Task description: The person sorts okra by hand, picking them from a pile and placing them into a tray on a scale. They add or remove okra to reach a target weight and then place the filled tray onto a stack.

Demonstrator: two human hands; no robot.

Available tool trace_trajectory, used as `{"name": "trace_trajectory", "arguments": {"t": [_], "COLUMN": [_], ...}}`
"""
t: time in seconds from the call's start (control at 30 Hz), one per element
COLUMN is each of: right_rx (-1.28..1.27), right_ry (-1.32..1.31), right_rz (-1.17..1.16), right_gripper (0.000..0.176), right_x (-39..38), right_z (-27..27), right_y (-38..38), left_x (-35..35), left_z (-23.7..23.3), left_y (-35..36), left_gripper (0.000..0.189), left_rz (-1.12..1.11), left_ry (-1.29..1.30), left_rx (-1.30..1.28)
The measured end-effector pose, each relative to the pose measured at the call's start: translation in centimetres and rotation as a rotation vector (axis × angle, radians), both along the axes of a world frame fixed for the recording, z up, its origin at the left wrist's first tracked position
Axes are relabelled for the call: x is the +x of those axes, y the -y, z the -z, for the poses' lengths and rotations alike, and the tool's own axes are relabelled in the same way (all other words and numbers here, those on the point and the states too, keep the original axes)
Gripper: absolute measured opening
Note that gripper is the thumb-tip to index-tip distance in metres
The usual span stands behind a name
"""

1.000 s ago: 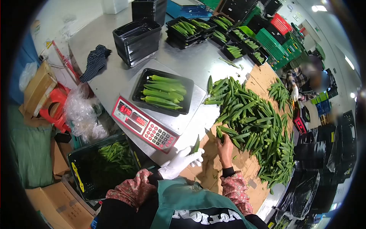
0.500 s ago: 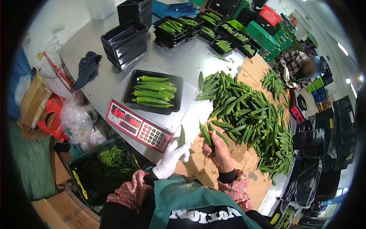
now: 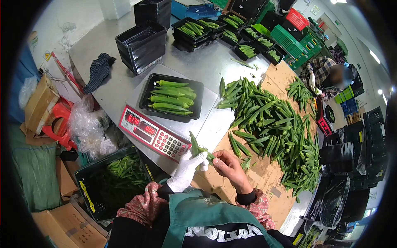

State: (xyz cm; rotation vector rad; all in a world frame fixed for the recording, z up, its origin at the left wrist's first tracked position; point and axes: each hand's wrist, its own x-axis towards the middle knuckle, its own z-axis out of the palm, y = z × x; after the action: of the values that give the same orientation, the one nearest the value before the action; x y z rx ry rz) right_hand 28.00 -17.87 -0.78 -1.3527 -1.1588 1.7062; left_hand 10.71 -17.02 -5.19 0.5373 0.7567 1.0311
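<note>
Okra is about half dealt with, as far as the table shows: several black plastic trays filled with pods (image 3: 194, 29) already sit at the far end of the grey steel table (image 3: 198, 62), beside a stack of empty black trays (image 3: 142, 43). One shallow black tray (image 3: 199, 96) rests on the red-fronted digital scale (image 3: 153, 134) with a single layer of pods lying across it and room left along its edges. A large loose heap of green okra (image 3: 273, 124) is spread over the brown cardboard sheet (image 3: 215, 184) to the right, so most of the sorting looks undone. The left hand (image 3: 188, 167), in a white glove, is clenched around a green okra pod (image 3: 193, 144) that stands upright just in front of the scale's keypad. The bare right hand (image 3: 229, 165) has its fingertips pinched at the pod's lower end, close against the glove. A dark crate holding more okra (image 3: 111, 177) stands low on the left, and a co-worker's gloved hand (image 3: 312, 80) works at the far side of the heap
</note>
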Motion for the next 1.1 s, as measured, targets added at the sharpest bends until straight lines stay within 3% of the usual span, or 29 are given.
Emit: {"name": "trace_trajectory", "arguments": {"t": [0.13, 0.33, 0.43, 0.53, 0.67, 0.7, 0.77, 0.97, 1.1], "right_rx": [0.021, 0.173, 0.198, 0.213, 0.269, 0.302, 0.365, 0.737, 1.265], "right_ry": [-0.072, -0.199, -0.175, -0.101, 0.013, 0.066, 0.15, 0.454, 0.915], "right_rz": [0.191, 0.514, 0.441, 0.321, 0.202, 0.166, 0.125, -0.007, -0.192], "right_gripper": [0.02, 0.027, 0.032, 0.033, 0.025, 0.023, 0.02, 0.024, 0.022], "right_x": [1.3, 5.8, 5.1, 3.2, 0.9, 0.3, -1.5, -9.1, -12.3], "right_z": [-1.3, -1.2, -2.1, -3.0, -3.2, -3.2, -4.0, -3.8, -1.1], "right_y": [0.4, -0.3, -1.2, -2.6, -5.8, -6.9, -8.9, -15.1, -17.5], "left_x": [0.4, 3.6, 6.4, 7.7, 5.4, 3.7, 2.2, -2.9, -4.9], "left_z": [0.0, 2.3, 3.4, 2.6, 4.9, 2.0, 3.7, 6.1, 4.3], "left_y": [0.1, -0.6, -2.4, -2.5, -2.8, -2.7, -1.4, 1.1, 0.4], "left_gripper": [0.015, 0.027, 0.056, 0.054, 0.046, 0.043, 0.042, 0.041, 0.039], "left_rz": [0.016, 0.277, 0.289, 0.201, 0.498, 0.544, 0.532, 0.393, 0.251], "left_ry": [-0.022, -0.103, 0.021, -0.104, 0.178, 0.052, 0.028, 0.09, 0.071], "left_rx": [-0.004, -0.107, -0.114, 0.022, 0.113, 0.083, 0.054, -0.033, -0.009]}}
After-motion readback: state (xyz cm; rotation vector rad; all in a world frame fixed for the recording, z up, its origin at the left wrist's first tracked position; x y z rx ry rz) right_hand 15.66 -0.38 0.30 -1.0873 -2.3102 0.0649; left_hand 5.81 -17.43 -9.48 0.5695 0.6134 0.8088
